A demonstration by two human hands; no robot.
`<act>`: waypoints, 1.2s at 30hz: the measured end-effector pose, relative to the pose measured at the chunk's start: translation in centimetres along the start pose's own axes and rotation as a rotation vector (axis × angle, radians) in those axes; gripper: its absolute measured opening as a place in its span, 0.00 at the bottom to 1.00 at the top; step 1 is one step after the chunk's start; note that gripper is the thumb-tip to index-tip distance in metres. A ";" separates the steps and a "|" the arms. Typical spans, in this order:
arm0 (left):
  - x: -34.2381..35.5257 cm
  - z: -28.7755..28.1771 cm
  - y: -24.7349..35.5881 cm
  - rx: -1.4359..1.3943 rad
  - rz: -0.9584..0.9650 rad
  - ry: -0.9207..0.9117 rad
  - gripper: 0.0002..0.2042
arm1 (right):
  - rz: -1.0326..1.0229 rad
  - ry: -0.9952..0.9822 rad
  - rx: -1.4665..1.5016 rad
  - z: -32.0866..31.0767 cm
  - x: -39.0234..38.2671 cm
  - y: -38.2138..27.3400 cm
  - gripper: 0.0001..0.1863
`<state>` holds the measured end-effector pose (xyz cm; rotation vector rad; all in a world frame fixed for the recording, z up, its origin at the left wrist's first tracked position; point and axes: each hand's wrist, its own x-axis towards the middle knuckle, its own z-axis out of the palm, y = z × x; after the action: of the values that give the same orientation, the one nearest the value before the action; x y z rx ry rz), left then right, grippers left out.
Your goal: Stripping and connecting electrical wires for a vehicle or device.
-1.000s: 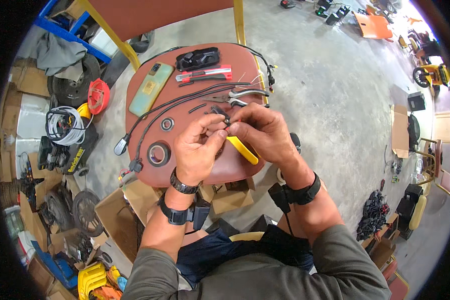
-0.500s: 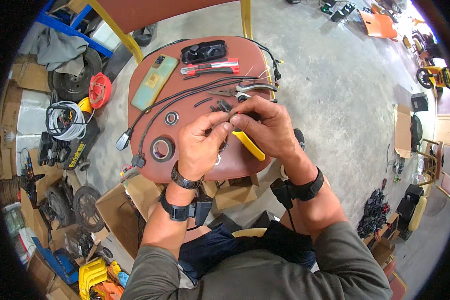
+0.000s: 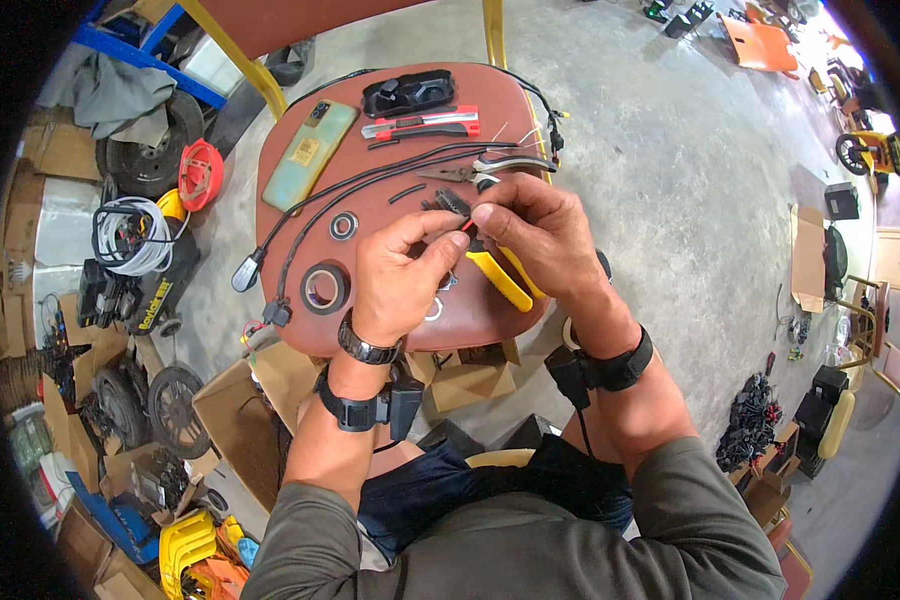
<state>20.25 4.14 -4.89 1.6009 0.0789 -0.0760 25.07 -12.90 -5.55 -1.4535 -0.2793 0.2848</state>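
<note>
Pinched thin red piece [image 3: 468, 226], likely wire, between fingers of both left hand [image 3: 398, 285] and right hand [image 3: 545, 240], centre of frame, above chair seat [image 3: 490, 330]. Judged light, flexible; best held near ends. Noted yellow lettering [image 3: 154, 303] on black case [image 3: 176, 278], left of frame; found label [image 3: 307, 152] on phone [image 3: 292, 185], upper left of centre, too small to read.

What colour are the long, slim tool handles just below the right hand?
Yellow: the long, slim yellow handles show best in the head view.
</note>
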 end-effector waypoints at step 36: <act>0.6 -4.5 0.6 0.307 0.108 0.342 0.06 | -0.620 0.050 -1.271 4.3 4.6 3.3 0.10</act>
<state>20.92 8.64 -4.17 1.9095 0.2554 0.2829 27.77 -7.00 -8.33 -2.4875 -0.9548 -0.5522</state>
